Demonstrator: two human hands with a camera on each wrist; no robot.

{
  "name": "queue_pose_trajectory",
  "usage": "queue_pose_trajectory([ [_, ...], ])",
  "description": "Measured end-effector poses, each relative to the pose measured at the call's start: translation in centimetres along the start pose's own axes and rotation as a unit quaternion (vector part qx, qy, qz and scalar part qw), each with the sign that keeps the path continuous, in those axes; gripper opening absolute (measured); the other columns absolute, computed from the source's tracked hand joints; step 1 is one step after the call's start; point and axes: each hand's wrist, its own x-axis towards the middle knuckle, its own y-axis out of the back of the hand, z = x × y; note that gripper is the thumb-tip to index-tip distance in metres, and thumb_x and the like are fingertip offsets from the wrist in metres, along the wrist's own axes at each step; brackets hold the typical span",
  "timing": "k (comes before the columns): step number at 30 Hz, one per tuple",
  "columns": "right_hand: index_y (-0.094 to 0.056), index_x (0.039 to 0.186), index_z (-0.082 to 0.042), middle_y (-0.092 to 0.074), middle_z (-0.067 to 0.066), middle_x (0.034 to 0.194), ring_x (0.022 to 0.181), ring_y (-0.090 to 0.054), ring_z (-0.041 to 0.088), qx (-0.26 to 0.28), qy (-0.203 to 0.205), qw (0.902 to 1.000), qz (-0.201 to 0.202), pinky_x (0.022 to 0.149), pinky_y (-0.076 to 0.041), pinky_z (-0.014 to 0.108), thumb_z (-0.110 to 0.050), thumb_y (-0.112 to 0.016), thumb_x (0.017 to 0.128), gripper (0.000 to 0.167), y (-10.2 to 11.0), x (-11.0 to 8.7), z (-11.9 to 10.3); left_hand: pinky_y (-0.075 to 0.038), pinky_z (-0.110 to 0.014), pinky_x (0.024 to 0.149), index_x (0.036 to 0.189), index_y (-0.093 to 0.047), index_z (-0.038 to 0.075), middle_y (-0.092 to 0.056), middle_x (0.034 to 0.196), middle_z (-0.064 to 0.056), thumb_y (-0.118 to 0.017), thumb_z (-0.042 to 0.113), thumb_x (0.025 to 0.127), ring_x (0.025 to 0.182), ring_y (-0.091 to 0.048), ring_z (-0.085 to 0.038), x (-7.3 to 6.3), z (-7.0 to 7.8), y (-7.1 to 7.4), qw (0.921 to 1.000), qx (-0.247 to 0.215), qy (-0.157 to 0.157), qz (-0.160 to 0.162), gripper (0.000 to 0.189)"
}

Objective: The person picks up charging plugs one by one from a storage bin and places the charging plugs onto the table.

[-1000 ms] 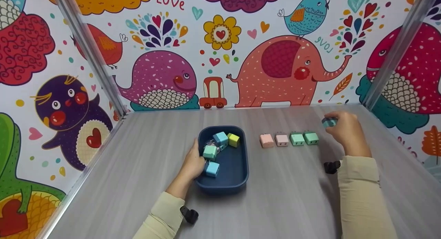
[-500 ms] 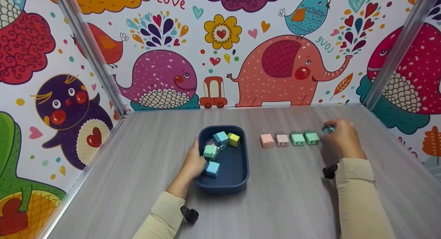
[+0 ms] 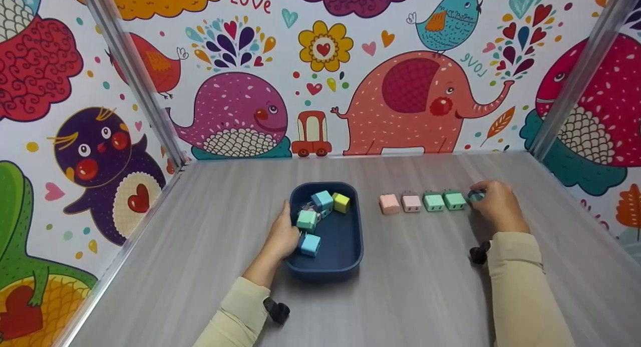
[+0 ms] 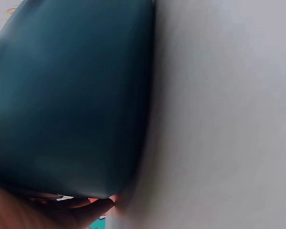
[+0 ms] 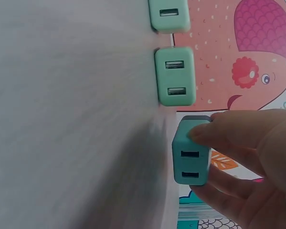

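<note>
In the head view my right hand (image 3: 497, 207) pinches a teal USB wall charger (image 5: 190, 152) between thumb and fingers, at the right end of a charger row. Its two USB ports face the right wrist camera. Beside it stands a green charger (image 3: 454, 201), then a mint one (image 3: 433, 202), a pale pink one (image 3: 411, 203) and a salmon one (image 3: 389, 204). My left hand (image 3: 281, 237) holds the left side of a dark blue container (image 3: 345, 272). Inside lie a yellow charger (image 3: 341, 203), two blue ones, a mint charger (image 3: 307, 220) and a partly hidden pinkish one.
The container and row stand on a grey wood-grain table (image 3: 410, 282). Behind it rises a wall panel (image 3: 320, 86) printed with cartoon animals, with metal posts (image 3: 132, 81) at the corners. Wrist cameras (image 3: 277, 311) are worn on both arms.
My right hand has lowered the teal charger toward the front, down to the end of the row beside the green one. My left hand and the container have stayed put.
</note>
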Motion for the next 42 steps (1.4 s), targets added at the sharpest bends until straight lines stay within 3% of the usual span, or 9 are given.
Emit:
queue_pose_trajectory([
  [16, -0.065, 0.136, 0.011, -0.052, 0.038, 0.146, 0.125, -0.045, 0.051, 0.012, -0.013, 0.9993, -0.033, 0.114, -0.036, 0.071, 0.004, -0.064, 0.097, 0.04, -0.3, 0.3, 0.5, -0.02, -0.056, 0.128, 0.168, -0.01, -0.006, -0.017, 0.173, -0.029, -0.039, -0.012, 0.097, 0.161, -0.018, -0.042, 0.0, -0.1, 0.0, 1.0, 0.001, 0.001, 0.004, 0.077],
  [27, -0.069, 0.131, 0.01, -0.056, 0.04, 0.141, 0.117, -0.051, 0.048, -0.006, 0.019, 0.9998, 0.005, 0.107, -0.043, 0.067, 0.001, -0.071, 0.095, 0.037, -0.5, 0.2, 1.0, -0.021, -0.057, 0.128, 0.169, -0.009, -0.005, -0.017, 0.174, -0.028, -0.038, -0.011, 0.097, 0.161, -0.017, -0.043, -0.2, 0.0, 0.0, 1.0, -0.001, -0.003, 0.0, 0.078],
  [42, -0.067, 0.133, 0.012, -0.056, 0.04, 0.141, 0.12, -0.05, 0.047, 0.006, 0.015, 0.9998, -0.005, 0.109, -0.042, 0.067, 0.002, -0.069, 0.096, 0.038, -0.5, 0.4, 1.0, -0.021, -0.057, 0.128, 0.168, -0.009, -0.006, -0.018, 0.173, -0.03, -0.038, -0.012, 0.095, 0.16, -0.018, -0.044, -0.1, 0.0, 0.0, 1.0, 0.001, -0.005, 0.003, 0.078],
])
